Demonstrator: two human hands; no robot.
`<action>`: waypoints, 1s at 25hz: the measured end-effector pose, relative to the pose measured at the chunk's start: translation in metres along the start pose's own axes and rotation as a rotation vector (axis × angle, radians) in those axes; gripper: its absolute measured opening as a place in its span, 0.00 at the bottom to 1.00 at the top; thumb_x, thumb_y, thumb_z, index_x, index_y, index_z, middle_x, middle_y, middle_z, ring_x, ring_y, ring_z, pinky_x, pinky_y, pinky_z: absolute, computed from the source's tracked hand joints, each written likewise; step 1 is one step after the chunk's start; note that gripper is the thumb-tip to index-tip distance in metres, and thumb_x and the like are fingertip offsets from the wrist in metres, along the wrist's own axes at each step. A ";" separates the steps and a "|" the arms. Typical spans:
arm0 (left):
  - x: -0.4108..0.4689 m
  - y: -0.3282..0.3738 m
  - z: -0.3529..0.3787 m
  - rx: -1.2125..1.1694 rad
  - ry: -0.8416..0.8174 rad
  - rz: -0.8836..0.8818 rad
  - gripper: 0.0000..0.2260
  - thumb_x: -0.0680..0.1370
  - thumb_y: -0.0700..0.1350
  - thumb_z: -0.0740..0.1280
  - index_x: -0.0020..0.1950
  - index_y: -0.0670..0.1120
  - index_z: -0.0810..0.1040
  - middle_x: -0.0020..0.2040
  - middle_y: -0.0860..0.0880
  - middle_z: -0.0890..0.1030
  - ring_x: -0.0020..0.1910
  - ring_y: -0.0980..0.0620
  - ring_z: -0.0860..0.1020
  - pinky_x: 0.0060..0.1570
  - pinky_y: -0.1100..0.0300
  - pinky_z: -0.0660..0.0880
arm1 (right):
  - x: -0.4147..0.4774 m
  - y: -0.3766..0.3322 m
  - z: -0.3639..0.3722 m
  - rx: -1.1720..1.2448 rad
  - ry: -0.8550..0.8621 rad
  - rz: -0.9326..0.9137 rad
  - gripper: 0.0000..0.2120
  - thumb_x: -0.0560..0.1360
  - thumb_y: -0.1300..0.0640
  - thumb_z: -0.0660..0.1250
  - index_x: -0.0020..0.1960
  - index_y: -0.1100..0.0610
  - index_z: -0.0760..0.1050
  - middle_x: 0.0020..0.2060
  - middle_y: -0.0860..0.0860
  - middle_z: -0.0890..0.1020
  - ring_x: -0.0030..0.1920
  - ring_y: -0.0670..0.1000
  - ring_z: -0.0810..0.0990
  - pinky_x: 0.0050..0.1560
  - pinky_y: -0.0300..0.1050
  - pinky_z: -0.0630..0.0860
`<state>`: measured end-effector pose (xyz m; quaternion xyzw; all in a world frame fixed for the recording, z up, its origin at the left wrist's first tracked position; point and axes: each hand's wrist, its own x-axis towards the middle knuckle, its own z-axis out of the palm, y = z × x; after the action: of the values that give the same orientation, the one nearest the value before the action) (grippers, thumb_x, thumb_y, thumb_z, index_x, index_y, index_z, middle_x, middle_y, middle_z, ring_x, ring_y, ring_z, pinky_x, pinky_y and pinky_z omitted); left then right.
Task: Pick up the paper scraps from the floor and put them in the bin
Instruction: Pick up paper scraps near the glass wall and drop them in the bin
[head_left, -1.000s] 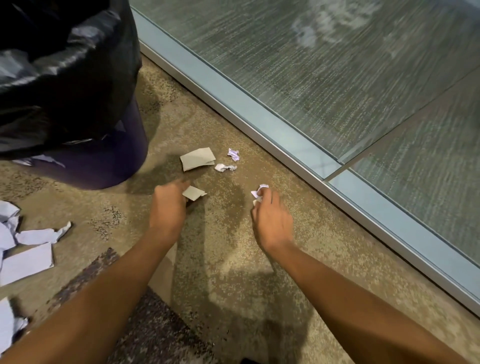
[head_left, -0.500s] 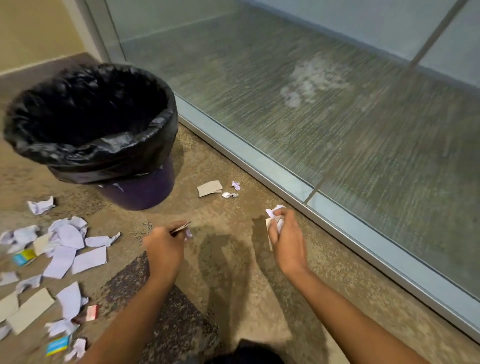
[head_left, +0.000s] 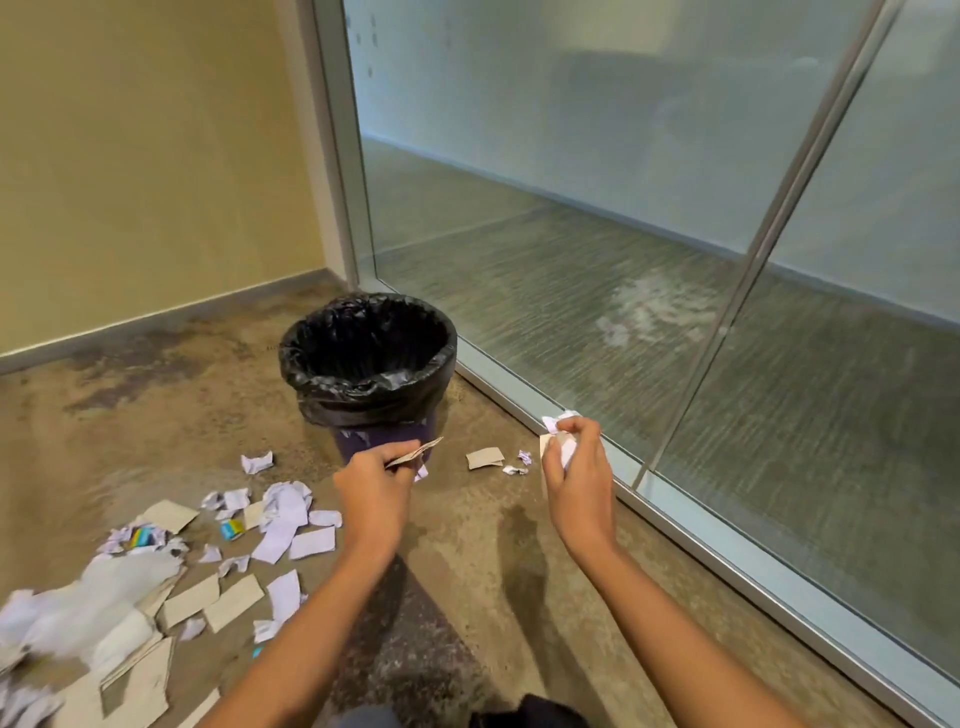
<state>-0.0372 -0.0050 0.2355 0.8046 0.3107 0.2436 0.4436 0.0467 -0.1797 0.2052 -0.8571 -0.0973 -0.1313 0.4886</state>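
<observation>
Gaping bin (head_left: 368, 358), black-lined; hands (head_left: 375, 488) clutch scraps (head_left: 561, 439).

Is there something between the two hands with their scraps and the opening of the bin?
Nothing visible. The left hand and right hand hold scraps just short of the bin, whose black-lined mouth is open and uncovered.

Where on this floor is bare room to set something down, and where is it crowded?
Bare: carpet between the bin and the yellow wall's baseboard, and the strip between the right hand and the glass partition's frame. Crowded: the scrap pile at lower left.
</observation>
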 end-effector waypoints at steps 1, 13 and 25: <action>0.002 -0.001 -0.013 0.001 0.009 0.008 0.08 0.75 0.40 0.69 0.52 0.47 0.84 0.45 0.48 0.85 0.40 0.58 0.77 0.40 0.68 0.68 | -0.003 -0.014 0.004 -0.004 -0.004 -0.034 0.06 0.79 0.53 0.58 0.56 0.48 0.66 0.56 0.43 0.75 0.46 0.49 0.78 0.44 0.49 0.74; 0.095 -0.010 -0.084 0.014 0.076 0.054 0.08 0.76 0.41 0.69 0.53 0.46 0.84 0.48 0.46 0.85 0.45 0.51 0.79 0.40 0.70 0.66 | 0.034 -0.114 0.085 -0.095 -0.020 -0.241 0.08 0.79 0.52 0.59 0.57 0.51 0.66 0.56 0.42 0.75 0.44 0.47 0.74 0.40 0.45 0.68; 0.262 -0.032 0.011 0.067 -0.009 0.000 0.10 0.75 0.35 0.66 0.53 0.42 0.84 0.46 0.43 0.85 0.39 0.53 0.78 0.34 0.76 0.65 | 0.185 -0.096 0.243 -0.145 -0.236 -0.215 0.07 0.78 0.53 0.58 0.56 0.51 0.66 0.54 0.51 0.77 0.51 0.57 0.76 0.48 0.55 0.74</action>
<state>0.1410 0.1896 0.2327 0.8200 0.3168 0.2296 0.4177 0.2248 0.0859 0.2236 -0.8843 -0.2353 -0.0878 0.3937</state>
